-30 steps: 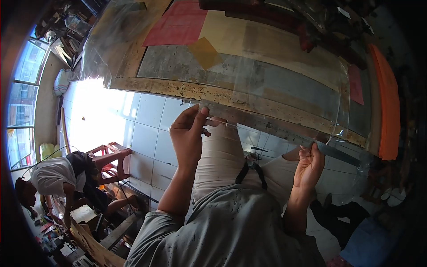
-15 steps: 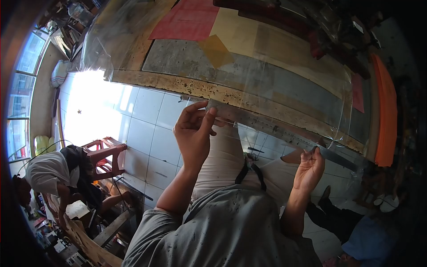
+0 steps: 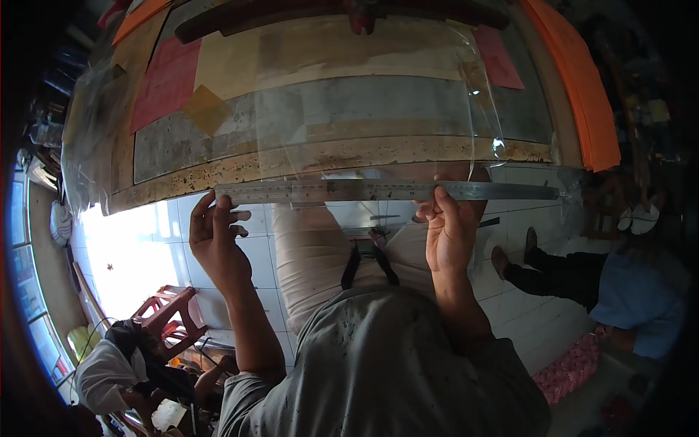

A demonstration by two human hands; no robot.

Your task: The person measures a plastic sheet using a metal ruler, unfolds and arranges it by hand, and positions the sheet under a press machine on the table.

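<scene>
A long metal ruler (image 3: 328, 191) lies level just off the near edge of the worktable (image 3: 320, 156). My left hand (image 3: 218, 237) pinches its left end between thumb and fingers. Further right, my right hand (image 3: 448, 233) grips the ruler with the thumb on top, and part of the ruler extends beyond it. Clear plastic film (image 3: 364, 109) covers the table and hangs over its near edge around the ruler. Beneath the film are a red sheet (image 3: 166, 84) and a small tan square (image 3: 207, 111).
An orange sheet (image 3: 575, 87) hangs at the table's right side. A dark red bar (image 3: 320, 13) crosses the far part. One person (image 3: 109, 371) bends at lower left by a red stool (image 3: 171, 320); another person (image 3: 633, 291) is at the right.
The view has turned, so the table edge and ruler now look nearly level. My right hand has moved along the ruler, closer to my left hand. More of the person at the right shows.
</scene>
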